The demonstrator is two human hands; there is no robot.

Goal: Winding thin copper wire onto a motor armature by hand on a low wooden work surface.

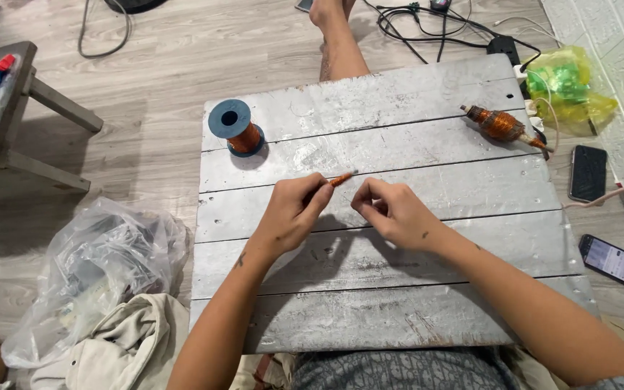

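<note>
Copper wire spool [234, 128], wound coil [502, 125] on grey plank board [399, 303]; two phones [588, 172] right; plastic bag [102, 267] left.

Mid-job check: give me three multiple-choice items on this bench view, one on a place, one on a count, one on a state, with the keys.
1. Where does the wire spool stand on the grey plank board?
A. far left corner
B. near right corner
C. dead centre

2. How many phones lie on the floor to the right of the board?
A. none
B. two
C. four

3. What is the left hand doing?
A. lying flat and empty
B. pinching a thin orange piece
C. gripping the spool

Key: 1 A, the spool sits by the far left edge. 2 B, a dark phone and a lit phone show. 3 B, the fingertips close on the piece, with the right hand beside it.
</note>
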